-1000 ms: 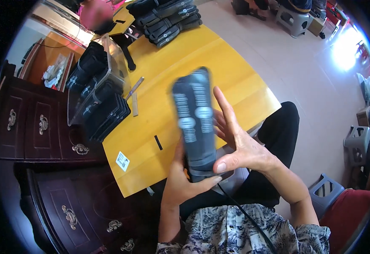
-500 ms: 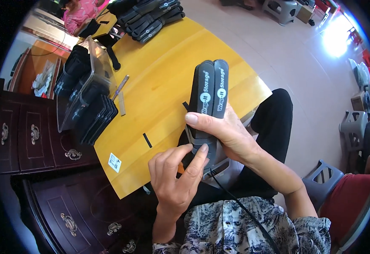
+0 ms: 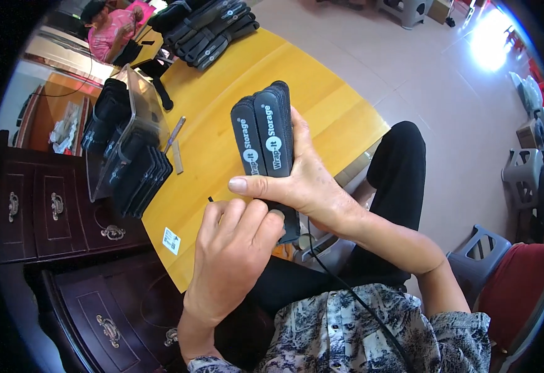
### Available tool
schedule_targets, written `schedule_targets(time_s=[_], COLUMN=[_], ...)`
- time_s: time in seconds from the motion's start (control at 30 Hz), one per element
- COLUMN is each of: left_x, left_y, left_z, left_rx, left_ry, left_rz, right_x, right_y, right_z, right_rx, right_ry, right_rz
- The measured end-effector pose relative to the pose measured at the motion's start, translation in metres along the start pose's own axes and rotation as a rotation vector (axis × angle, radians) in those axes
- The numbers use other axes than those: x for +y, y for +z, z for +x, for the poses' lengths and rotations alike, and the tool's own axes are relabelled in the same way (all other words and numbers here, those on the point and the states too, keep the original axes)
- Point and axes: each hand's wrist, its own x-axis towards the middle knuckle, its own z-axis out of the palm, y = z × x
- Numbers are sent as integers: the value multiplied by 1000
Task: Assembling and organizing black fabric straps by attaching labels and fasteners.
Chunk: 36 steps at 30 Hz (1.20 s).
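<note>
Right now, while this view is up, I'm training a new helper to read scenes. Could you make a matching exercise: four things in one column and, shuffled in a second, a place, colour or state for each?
Things
1. Nearest bundle
2. Box
3. Label
4. Table

Descriptions
A. White, lying flat near a wooden edge
B. Yellow, with a curved far edge
C. Black, held by the right fingers
D. See-through, toward the left of the picture

Right pairs: 1-C, 2-D, 3-A, 4-B
</note>
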Motion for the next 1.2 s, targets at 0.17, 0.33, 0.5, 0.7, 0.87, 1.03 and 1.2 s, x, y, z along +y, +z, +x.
schedule_targets(time_s=[0.17,0.33,0.5,0.7,0.87,1.03,1.2], left_x=[-7,-18,-27,-37,-38,-45,-50], left_y=[-1,0,1,9,8,7,12], left_z=[8,16,23,16,13,7,0], left_rx=[-43,-57,-93,-124,-121,-142,-151], left_ry=[72,164,203,120,149,155,130], left_rz=[-33,-149,-220,-374,-394,-446,-509], right_x=[3,-2,-4,-4,-7,-12,-8], right_y=[-2,-5,-5,-4,-4,-2,-2], right_z=[-1,0,2,2,-2,-2,3], right_rx=[31,41,71,75,24,-22,10], right_ry=[-64,-11,43,118,134,201,291], right_rz=[6,-2,37,27,96,116,156])
